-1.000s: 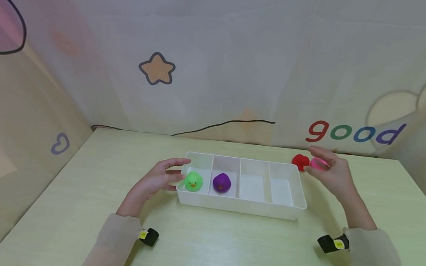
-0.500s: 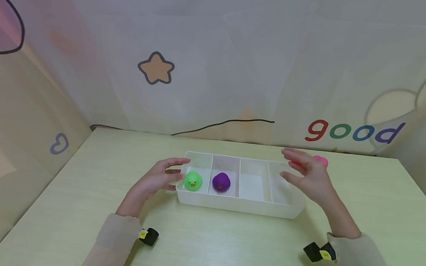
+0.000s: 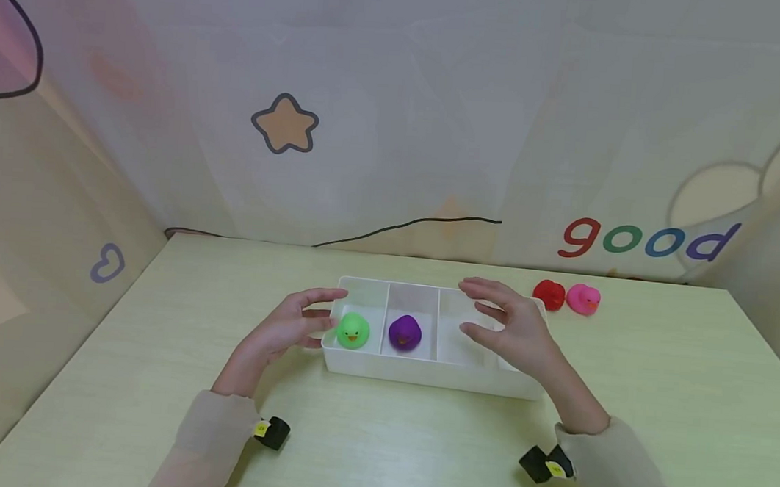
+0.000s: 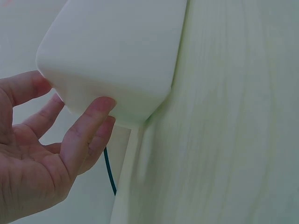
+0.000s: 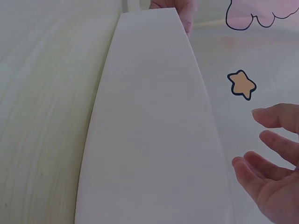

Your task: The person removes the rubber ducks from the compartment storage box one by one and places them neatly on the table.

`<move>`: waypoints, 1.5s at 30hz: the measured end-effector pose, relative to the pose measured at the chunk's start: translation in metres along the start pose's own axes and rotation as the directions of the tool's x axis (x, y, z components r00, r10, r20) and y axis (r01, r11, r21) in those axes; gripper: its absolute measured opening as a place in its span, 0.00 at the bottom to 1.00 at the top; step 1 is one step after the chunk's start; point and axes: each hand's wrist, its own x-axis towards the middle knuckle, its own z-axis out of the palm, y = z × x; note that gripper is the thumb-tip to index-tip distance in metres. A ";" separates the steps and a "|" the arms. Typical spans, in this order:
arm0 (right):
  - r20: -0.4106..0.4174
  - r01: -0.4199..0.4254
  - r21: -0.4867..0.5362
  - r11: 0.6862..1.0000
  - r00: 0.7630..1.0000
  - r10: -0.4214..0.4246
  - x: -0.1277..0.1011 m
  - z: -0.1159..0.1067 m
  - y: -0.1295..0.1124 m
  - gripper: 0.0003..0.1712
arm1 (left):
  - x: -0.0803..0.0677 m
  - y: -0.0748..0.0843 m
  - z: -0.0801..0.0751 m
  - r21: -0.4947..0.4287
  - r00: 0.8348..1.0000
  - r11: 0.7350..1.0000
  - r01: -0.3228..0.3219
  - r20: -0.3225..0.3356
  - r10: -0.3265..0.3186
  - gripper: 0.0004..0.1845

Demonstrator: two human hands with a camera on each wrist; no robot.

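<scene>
A white tray point(image 3: 416, 371) with dividers lies on the table. Its leftmost compartment holds a lime-green toy duck point(image 3: 353, 331), and a purple toy duck point(image 3: 405, 333) sits in the compartment beside it. My left hand point(image 3: 288, 320) rests its fingertips against the tray's left end; the left wrist view shows the thumb and fingers point(image 4: 33, 88) spread at that end wall. Over the right half of the tray is my right hand point(image 3: 514, 327), fingers spread and holding nothing. It hides much of the rightmost compartment.
Behind the tray's right end, a red toy duck point(image 3: 549, 294) and a pink toy duck point(image 3: 583, 300) stand side by side. The pale wooden table point(image 3: 379, 441) meets a printed cloth backdrop point(image 3: 403, 126) at the rear.
My right hand has moved left from beside the red and pink ducks to over the tray, uncovering both ducks. The left hand stays at the tray's left end.
</scene>
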 end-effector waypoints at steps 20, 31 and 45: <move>0.186 -0.008 0.026 1.000 0.982 0.003 0.028 0.046 -0.010 0.27 | 0.001 0.003 0.000 0.005 1.000 1.000 -0.019 0.001 0.019 0.25; 0.280 -0.001 -0.257 0.966 0.957 0.075 0.039 0.061 -0.016 0.24 | 0.001 0.002 0.000 0.002 1.000 1.000 -0.007 -0.014 0.007 0.26; 0.287 0.091 -0.611 0.786 0.951 0.113 0.046 0.084 -0.022 0.04 | -0.001 0.002 0.001 -0.001 1.000 1.000 -0.007 -0.003 0.007 0.25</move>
